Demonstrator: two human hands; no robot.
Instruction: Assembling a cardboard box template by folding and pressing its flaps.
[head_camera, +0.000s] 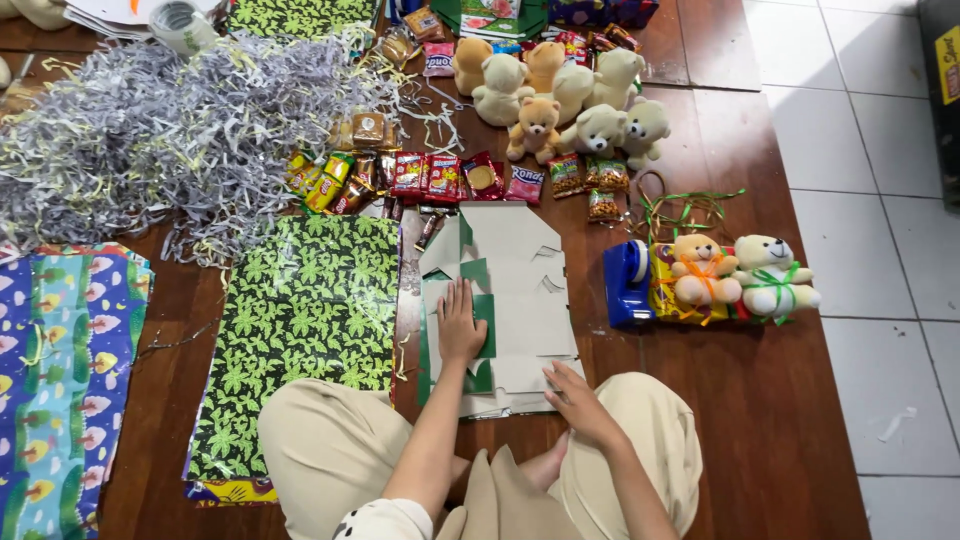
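Note:
A flattened cardboard box (520, 290), grey inside with green flaps, lies on the wooden floor in front of my knees. My left hand (459, 325) presses flat on its left side, over a green flap. My right hand (575, 400) rests with fingers spread on the box's near right corner. Neither hand holds anything.
Green leaf-print wrapping paper (300, 330) lies left of the box, blue patterned paper (60, 380) further left. A heap of shredded paper (170, 130) fills the far left. Snack packets (440, 175), several teddy bears (560, 95), a blue tape dispenser (627, 285) and two ribboned bears (740, 275) lie beyond and right.

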